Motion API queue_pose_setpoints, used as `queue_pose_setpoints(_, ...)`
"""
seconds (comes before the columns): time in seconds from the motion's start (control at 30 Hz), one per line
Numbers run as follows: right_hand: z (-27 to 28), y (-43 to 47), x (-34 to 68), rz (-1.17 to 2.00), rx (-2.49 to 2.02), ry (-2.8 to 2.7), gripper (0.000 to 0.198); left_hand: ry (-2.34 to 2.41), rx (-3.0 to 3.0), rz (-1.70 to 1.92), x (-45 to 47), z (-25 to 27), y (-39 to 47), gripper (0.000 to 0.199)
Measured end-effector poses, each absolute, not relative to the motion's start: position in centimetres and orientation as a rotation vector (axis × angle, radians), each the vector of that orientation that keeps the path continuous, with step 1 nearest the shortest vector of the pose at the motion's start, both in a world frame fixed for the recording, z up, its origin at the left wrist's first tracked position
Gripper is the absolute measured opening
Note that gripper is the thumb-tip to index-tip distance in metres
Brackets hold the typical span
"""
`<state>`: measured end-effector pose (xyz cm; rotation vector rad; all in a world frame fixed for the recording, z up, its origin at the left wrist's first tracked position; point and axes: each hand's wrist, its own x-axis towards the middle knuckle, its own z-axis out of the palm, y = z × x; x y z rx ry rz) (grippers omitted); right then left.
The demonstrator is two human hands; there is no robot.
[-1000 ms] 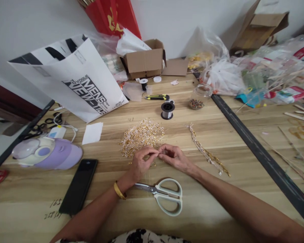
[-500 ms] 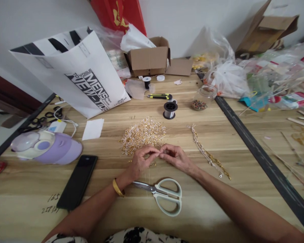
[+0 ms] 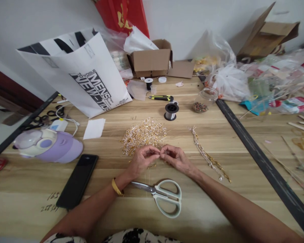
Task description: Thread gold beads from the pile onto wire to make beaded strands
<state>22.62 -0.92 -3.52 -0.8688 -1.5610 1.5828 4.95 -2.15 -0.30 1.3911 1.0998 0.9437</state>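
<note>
Fingertip to fingertip, my left hand (image 3: pixel 143 160) and my right hand (image 3: pixel 175 156) meet at the near edge of a heap of small gold and silver clasps (image 3: pixel 143 135). Both hands are closed in a pinch. Whatever lies between the fingertips is too small to make out. Under my left hand a few gold pieces (image 3: pixel 152 165) show on the wood. Scissors with pale handles (image 3: pixel 167 197) lie just in front of my wrists, blades pointing left. To the right of my right hand, strung gold and silver chains (image 3: pixel 209 156) stretch across the table.
Beyond the heap stand a wire spool (image 3: pixel 171 112), a yellow-black utility knife (image 3: pixel 161 98) and a clear jar of beads (image 3: pixel 202 103). A phone (image 3: pixel 77 180), a purple bottle (image 3: pixel 52 145) and a white paper bag (image 3: pixel 78 74) are at left. Plastic bags (image 3: pixel 229 81) fill the back right.
The camera view has shifted slightly, so the objects at the back sit a little further right. My hands stay pinched together in nearly the same place.
</note>
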Motion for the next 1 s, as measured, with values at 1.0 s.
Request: queue_pose_setpoints(1.0,-2.9,-1.1,22.3,1.656,-0.838,-1.318,0.026,1.156,1.374,0.869,4.6,-1.2,-1.8,0.011)
